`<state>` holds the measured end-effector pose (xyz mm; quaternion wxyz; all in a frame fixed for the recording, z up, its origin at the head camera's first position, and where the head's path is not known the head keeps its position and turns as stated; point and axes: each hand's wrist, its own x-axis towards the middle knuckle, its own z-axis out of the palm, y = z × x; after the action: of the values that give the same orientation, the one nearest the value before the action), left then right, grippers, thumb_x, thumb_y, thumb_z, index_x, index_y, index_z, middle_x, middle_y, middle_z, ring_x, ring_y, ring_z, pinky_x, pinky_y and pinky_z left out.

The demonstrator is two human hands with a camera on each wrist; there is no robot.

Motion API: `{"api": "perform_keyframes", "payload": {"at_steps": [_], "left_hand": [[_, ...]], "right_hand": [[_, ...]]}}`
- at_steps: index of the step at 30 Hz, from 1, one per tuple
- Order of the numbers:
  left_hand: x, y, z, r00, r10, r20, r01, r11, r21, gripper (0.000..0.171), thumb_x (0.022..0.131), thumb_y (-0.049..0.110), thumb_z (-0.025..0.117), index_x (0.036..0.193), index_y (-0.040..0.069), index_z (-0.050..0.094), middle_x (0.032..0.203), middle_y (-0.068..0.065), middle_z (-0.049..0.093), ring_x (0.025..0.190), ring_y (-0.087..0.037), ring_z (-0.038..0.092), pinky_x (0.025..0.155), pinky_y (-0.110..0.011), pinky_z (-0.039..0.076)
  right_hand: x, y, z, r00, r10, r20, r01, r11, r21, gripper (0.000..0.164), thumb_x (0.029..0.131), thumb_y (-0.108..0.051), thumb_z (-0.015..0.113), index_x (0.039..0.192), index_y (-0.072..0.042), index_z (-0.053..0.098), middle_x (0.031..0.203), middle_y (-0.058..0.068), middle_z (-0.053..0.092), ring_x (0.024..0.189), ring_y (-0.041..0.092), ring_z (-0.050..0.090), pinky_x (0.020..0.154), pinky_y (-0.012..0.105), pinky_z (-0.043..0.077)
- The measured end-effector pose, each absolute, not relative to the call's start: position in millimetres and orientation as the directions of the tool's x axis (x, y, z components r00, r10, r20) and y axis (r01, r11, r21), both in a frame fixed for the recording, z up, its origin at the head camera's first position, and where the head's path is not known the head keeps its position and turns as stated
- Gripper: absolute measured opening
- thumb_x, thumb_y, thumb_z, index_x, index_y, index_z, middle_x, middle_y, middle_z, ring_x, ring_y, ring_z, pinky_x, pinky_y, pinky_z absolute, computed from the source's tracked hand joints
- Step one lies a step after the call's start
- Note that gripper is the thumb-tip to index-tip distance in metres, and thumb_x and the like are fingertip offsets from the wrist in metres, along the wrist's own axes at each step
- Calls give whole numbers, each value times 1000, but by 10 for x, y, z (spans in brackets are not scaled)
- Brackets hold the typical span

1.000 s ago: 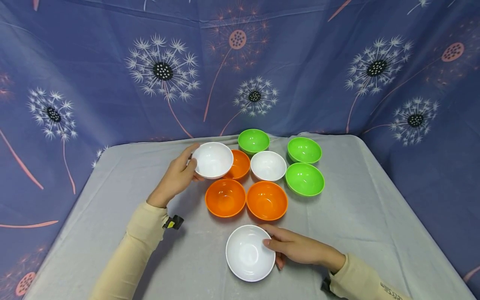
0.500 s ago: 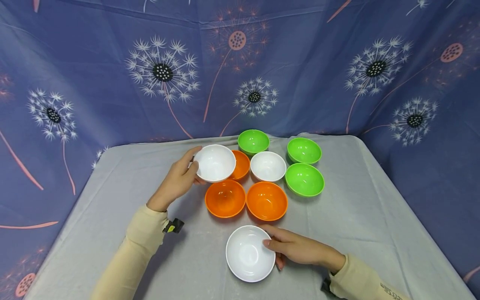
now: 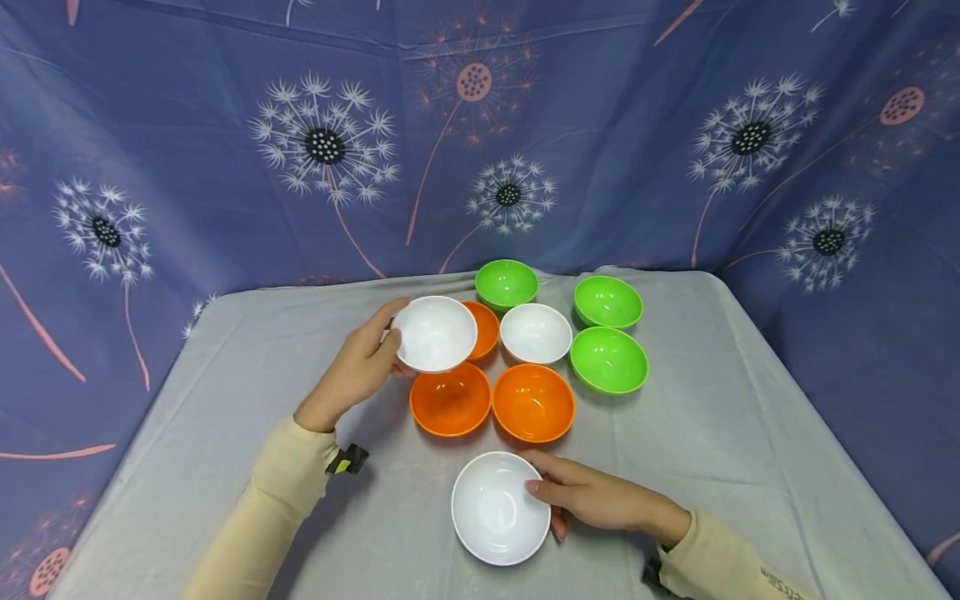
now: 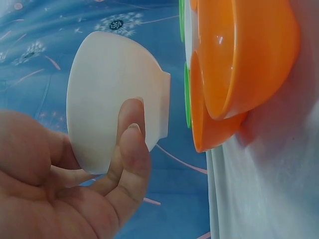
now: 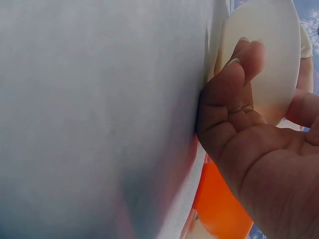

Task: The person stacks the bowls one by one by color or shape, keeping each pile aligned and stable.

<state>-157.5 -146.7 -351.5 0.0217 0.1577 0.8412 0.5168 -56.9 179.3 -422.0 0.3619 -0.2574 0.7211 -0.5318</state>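
Note:
My left hand [image 3: 360, 362] grips a white bowl [image 3: 437, 335] by its left side, thumb at the rim and fingers curled beneath. In the left wrist view this bowl [image 4: 112, 94] is clear of the table, its foot toward the orange bowls. In the head view it overlaps the back orange bowl [image 3: 484, 331] and the rim of the front left orange bowl [image 3: 450, 404]. Near the front of the table, my right hand [image 3: 600, 495] pinches another white bowl [image 3: 498, 510] at its right rim. The right wrist view shows fingers curled under that bowl [image 5: 279, 55].
A third orange bowl [image 3: 534, 403] stands between the front left one and the right hand. Behind it are a third white bowl [image 3: 536, 333] and a green bowl [image 3: 507, 284]. Two more green bowls stand on the right, the nearer green bowl [image 3: 609, 360] beside the white one.
My left hand has moved the white bowl slightly right and toward me, so it now overlaps the front left orange bowl. The right hand and its bowl have stayed in place.

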Motion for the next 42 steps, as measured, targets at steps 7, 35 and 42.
{"api": "perform_keyframes", "payload": {"at_steps": [7,35,42], "left_hand": [[-1554,-1471,-3533,-944,304,126,253,424,870,45,104,12,36,148,19,31,127,-18,51,65,-20,66,66,-50,55],[-1418,-1427,-3463,-935,332,127,272,439,856,46,104,7,35,149,12,29,123,-21,52,68,-25,64,61,-39,55],[-1414,-1439,-3484,-925,352,144,300,442,845,45,105,13,35,149,21,30,120,-13,54,67,-16,63,60,-34,55]], "right_hand": [[-581,1789,-4222,-599,-764,-241,14,290,-957,34,105,-23,42,138,-26,40,68,11,58,55,26,55,54,23,48],[-580,1808,-4227,-602,-747,-280,29,330,-943,36,104,-26,42,140,-29,39,69,9,58,56,23,56,57,23,49],[-571,1794,-4209,-614,-745,-262,18,319,-948,36,104,-25,42,140,-28,39,73,7,59,56,26,56,56,25,49]]}}
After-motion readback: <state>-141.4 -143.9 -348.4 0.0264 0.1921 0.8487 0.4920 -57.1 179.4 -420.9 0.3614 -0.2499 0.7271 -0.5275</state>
